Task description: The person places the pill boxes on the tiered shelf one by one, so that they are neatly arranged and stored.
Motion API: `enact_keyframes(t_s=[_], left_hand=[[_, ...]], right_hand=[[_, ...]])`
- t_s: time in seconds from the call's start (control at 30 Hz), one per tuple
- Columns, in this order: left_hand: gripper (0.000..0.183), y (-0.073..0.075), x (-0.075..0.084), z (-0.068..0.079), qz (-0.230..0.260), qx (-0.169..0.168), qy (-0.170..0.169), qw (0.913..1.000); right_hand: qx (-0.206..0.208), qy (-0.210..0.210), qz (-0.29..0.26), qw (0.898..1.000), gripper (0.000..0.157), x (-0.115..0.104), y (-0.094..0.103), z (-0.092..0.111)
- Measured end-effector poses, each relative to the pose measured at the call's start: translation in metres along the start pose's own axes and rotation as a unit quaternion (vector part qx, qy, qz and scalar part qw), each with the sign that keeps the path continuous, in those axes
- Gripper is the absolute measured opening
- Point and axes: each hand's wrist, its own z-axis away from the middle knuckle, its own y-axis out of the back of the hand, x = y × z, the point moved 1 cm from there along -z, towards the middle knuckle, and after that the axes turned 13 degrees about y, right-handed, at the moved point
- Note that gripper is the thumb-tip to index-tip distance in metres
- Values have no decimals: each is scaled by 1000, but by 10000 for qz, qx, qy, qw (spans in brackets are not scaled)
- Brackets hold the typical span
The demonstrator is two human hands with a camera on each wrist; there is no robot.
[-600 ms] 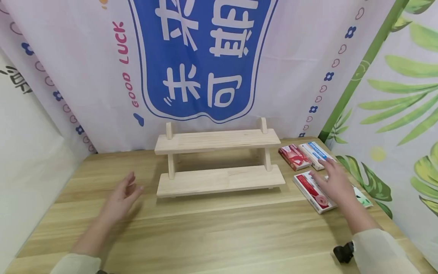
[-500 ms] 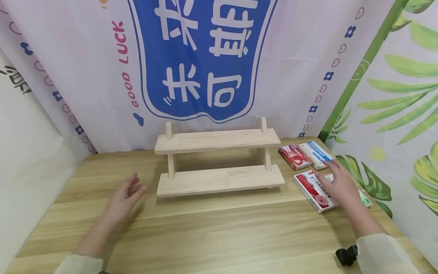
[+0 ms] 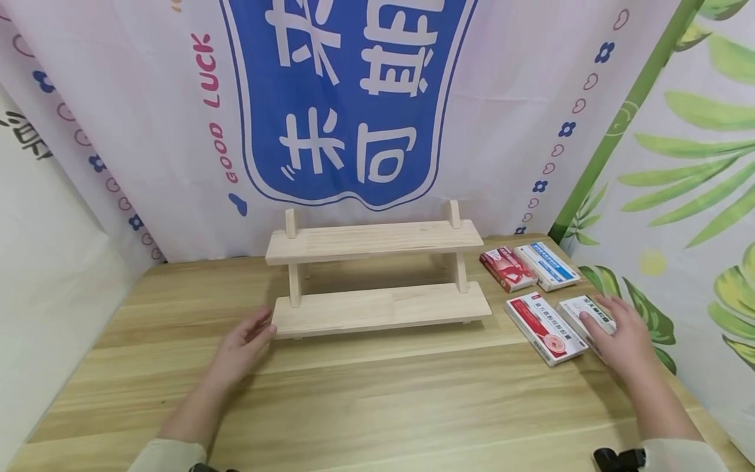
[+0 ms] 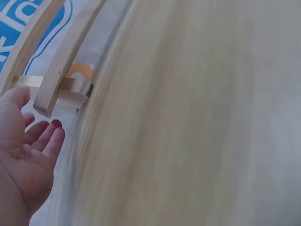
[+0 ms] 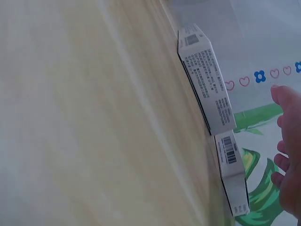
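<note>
A two-tier wooden rack stands at the table's back, with a lower shelf (image 3: 383, 311) and an upper shelf (image 3: 377, 241). My left hand (image 3: 238, 347) is at the lower shelf's left end, its loosely bent fingers and thumb spread about that end in the left wrist view. On the right, my right hand (image 3: 626, 334) hovers over a white medicine box (image 3: 575, 308) with dark print, covering its near part. The right wrist view shows the fingers (image 5: 281, 162) apart from the boxes. A larger red-and-white medicine box (image 3: 545, 330) lies just left of that box.
Behind these lie a red medicine box (image 3: 508, 269) and a blue-and-white medicine box (image 3: 547, 265). A printed cloth (image 3: 501, 131) hangs behind the wooden table (image 3: 366, 406), and a leaf-patterned cloth (image 3: 696, 196) borders its right side.
My left hand has moved right, up to the lower shelf's end. My right hand has shifted right and nearer to me, uncovering the blue-and-white box and more of the white box.
</note>
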Motion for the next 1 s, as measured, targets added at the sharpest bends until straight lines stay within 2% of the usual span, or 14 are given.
enact_keyframes(t_s=[0.23,0.47,0.77,1.0], left_hand=[[60,-6,-5,-6,82,202,128,9997],[58,-11,-9,-9,222,261,299,9990],[58,-12,-12,-9,418,245,254,9985],[58,-13,-12,-9,472,192,216,9985]], right_hand=[[-89,-400,-116,9991,70,12,4,15],[14,-528,-162,9985,72,28,2,30],[-420,-692,-142,9966,84,37,-1,35],[-603,-702,100,9957,83,41,-1,36]])
